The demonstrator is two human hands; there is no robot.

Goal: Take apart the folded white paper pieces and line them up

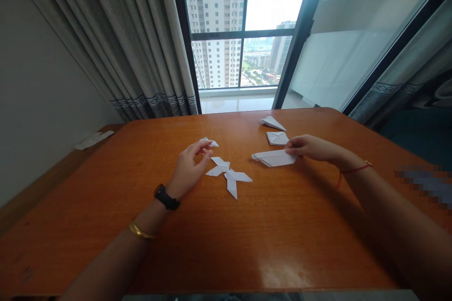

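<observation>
Glossy orange-brown wooden tabletop (pixel 197 254) bears, at its two o'clock, a folded white paper strip (pixel 271 158) pinched by the right hand (pixel 308 146); the left hand's (pixel 189 164) grip is unclear. Hasty pulling could crumple the strip.

grey wall (pixel 38 66) far left; grey curtain (pixel 116 33) beside it; dark-framed window (pixel 243 34) ahead, brightly daylit; glossy brown table (pixel 212 244)

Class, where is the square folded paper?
In the head view, right of centre, the square folded paper lies on the table, just left of the right hand.
</observation>
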